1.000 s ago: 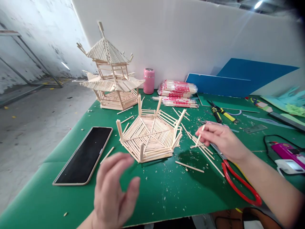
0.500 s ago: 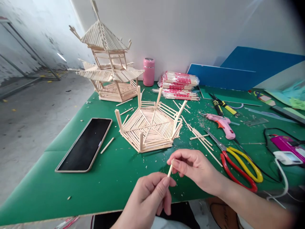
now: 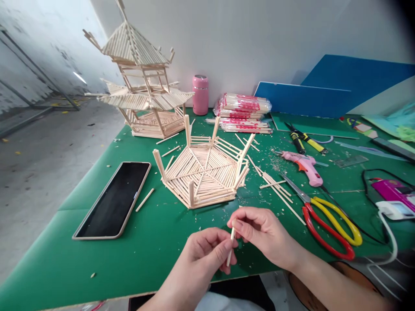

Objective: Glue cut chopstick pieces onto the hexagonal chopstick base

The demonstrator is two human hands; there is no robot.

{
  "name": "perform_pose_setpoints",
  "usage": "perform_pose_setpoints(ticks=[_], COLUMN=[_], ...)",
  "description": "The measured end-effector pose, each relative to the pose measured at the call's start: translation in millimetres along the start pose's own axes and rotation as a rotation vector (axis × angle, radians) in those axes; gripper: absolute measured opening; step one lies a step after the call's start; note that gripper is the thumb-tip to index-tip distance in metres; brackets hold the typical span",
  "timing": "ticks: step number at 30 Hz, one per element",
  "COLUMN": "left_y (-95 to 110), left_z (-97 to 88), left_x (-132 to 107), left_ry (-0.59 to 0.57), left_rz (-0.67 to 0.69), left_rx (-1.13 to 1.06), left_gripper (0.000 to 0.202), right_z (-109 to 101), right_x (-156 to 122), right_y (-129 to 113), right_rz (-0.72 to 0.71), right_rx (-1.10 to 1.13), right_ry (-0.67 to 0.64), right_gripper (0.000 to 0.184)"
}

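Note:
Between both hands is a short pale wooden stick (image 3: pixel 231 242), tilted, above the table's front edge. My left hand (image 3: pixel 209 252) pinches its middle, with the lower end sticking out below the thumb. At the upper end, my right hand (image 3: pixel 259 229) grips it between thumb and forefinger. Just beyond the hands sits a hexagonal stick base (image 3: pixel 202 170) with upright posts at its corners and low rails along some sides. A tiered stick pagoda (image 3: pixel 139 95) stands behind it at the left.
A phone (image 3: pixel 113 201) lies left of the base. Scissors (image 3: pixel 324 220), a pink glue gun (image 3: pixel 303 166), pliers (image 3: pixel 303 138) and loose sticks (image 3: pixel 279 190) lie to the right. Bagged sticks (image 3: pixel 243 112) and a pink flask (image 3: pixel 200 96) stand at the back of the green table (image 3: pixel 155 259).
The stick's lower end now sticks out below my left thumb, where it was hidden before. Both hands stay close together. The view has shifted slightly.

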State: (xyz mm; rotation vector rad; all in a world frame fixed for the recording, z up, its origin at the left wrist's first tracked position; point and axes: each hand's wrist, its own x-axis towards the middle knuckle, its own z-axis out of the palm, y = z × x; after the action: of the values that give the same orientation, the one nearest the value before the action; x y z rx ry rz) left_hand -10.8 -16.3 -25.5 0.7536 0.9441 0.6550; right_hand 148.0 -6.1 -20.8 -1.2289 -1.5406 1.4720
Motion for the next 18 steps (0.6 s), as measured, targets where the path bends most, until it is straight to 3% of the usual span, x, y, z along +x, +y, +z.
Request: perform_pose_setpoints(ticks=[5,8,11,15,18], left_y=[4,3,2,2,3], left_z=[2.8,-1.3,-9.2,-24.0,-36.7], left_x=[2,1,-1,-3,-2], left_ry=[-0.01,0.034,0.117,0.226,0.386], left_rz=[0.055,0.269,0.545,0.727,0.786], left_rx=[0.215,0.486,0.747,0.918,1.022], left_gripper=[0.026,0.021,0.012,0.009,0.007], right_z=[0,-11,-28,-44,-49], right_x=[-2,1,10,27,38], right_y=[5,10,15,16,12], right_rz=[-0.044,-0.119,-0.245,-0.372,-0.43], right_rx=[0.02,-0.151,-0.495,-0.876,-1.026], right_ry=[0.059,0.253,0.464,0.406,0.321], right_gripper=[0.022,0.021,0.015,0.036,0.036])
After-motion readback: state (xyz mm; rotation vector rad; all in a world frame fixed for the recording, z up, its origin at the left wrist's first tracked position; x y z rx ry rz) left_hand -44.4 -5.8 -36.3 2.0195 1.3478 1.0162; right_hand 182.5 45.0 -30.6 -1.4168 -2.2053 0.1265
